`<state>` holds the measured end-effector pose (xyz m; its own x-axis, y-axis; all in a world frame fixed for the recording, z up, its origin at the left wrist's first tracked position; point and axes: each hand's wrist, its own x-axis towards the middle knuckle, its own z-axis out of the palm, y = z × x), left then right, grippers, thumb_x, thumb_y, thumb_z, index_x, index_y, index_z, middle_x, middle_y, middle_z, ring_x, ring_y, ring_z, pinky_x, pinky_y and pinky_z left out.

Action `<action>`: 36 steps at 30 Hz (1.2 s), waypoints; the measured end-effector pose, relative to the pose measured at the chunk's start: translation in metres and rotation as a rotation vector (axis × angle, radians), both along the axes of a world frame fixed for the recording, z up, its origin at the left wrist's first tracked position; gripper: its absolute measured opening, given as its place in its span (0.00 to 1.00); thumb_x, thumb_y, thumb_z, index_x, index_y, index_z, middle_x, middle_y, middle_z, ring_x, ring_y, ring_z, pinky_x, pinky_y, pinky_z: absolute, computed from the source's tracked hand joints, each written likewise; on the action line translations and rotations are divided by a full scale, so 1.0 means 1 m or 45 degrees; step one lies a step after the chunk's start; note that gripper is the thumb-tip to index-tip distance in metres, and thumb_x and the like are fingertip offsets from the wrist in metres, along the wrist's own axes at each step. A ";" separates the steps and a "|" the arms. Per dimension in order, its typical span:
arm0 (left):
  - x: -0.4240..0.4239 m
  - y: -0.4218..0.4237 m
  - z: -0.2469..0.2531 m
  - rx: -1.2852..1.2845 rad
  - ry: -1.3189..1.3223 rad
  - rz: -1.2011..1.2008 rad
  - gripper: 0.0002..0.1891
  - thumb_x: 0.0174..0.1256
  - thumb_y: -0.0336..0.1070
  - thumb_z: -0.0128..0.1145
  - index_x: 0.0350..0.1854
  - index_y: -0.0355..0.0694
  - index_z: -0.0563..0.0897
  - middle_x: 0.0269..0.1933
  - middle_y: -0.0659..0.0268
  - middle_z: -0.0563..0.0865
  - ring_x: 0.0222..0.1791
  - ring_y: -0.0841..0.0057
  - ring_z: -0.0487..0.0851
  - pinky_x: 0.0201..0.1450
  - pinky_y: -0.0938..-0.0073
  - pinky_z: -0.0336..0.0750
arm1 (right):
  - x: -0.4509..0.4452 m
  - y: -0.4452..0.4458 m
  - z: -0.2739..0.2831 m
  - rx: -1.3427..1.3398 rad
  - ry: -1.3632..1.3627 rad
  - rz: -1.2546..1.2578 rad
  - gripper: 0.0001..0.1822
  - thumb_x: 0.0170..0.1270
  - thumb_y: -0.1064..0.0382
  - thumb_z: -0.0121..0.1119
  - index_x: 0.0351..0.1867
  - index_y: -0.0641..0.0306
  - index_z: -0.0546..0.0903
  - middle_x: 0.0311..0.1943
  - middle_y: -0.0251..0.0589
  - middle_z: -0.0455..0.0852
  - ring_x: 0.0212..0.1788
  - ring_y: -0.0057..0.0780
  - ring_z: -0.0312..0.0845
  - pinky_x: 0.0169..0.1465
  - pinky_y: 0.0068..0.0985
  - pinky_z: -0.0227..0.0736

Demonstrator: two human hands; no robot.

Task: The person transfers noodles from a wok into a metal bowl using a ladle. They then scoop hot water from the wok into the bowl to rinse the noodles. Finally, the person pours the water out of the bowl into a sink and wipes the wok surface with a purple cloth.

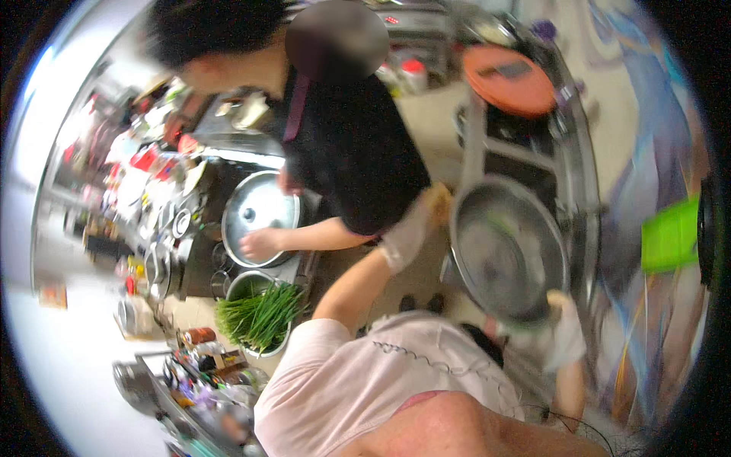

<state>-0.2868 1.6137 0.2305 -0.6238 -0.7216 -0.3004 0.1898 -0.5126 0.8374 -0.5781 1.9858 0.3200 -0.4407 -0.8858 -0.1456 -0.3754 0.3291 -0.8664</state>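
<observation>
A large round metal basin (505,251) is at my right front, tilted and blurred, with a few green bits inside. My left hand (420,220), in a translucent glove, reaches to its left rim, with the fingers blurred there. The near right rim is gripped by my right hand (562,328), also gloved. Farther left, a co-worker in a black top leans over a shiny metal bowl (260,220); one bare hand (262,244) is over its edge. Long green stalks, perhaps chives (262,314), fill a round container (251,280) beside that bowl.
An orange round lid or tray (508,80) with a dark flat object on it sits on the metal rack (519,151) beyond the basin. A cluttered trolley (211,377) stands at lower left. The co-worker's body (348,143) is close ahead. A bright green panel (671,237) is at far right.
</observation>
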 end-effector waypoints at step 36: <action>0.083 0.106 0.132 -0.673 -0.735 -0.011 0.38 0.83 0.66 0.45 0.82 0.42 0.61 0.64 0.65 0.80 0.60 0.75 0.78 0.62 0.74 0.72 | 0.012 -0.240 -0.058 -0.077 1.273 0.605 0.11 0.71 0.64 0.59 0.49 0.61 0.87 0.43 0.45 0.91 0.45 0.43 0.90 0.50 0.37 0.85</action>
<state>-0.2036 1.7194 0.3626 -0.4795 -0.8553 -0.1966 -0.3523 -0.0176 0.9357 -0.5663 1.7460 0.2618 0.0512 -0.9895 0.1355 -0.9914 -0.0667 -0.1125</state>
